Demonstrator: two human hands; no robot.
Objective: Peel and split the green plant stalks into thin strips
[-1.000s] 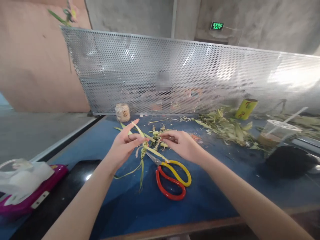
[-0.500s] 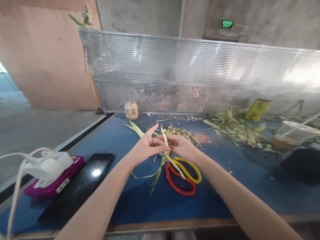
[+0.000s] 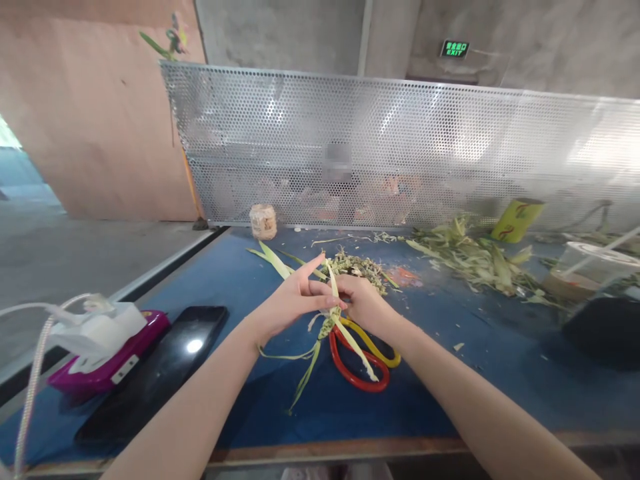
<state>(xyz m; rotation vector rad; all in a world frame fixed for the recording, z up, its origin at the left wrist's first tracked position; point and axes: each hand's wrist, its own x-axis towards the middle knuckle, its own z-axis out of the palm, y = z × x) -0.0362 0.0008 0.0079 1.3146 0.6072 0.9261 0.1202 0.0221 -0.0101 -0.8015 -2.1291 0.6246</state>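
Pinching the leaf braid (image 3: 327, 327) between thumb and fingers of the left hand (image 3: 295, 300), just left of the handles of the scissors (image 3: 357, 385). Bending the fingers of the right hand (image 3: 367, 300) in at the braid's upper end, tips partly hidden; cannot tell whether gripping or merely touching. Might unravel from a slack left pinch, or snag by the pale strand (image 3: 356, 347) hanging across the scissors' red handle.

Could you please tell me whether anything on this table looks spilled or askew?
The yellow canister near the perforated panel looks tilted, though the lens may exaggerate that. Beyond the right hand, an orange patch marks the blue tabletop; I cannot tell whether it's a spill. Nothing about the woven leaf piece stands out.
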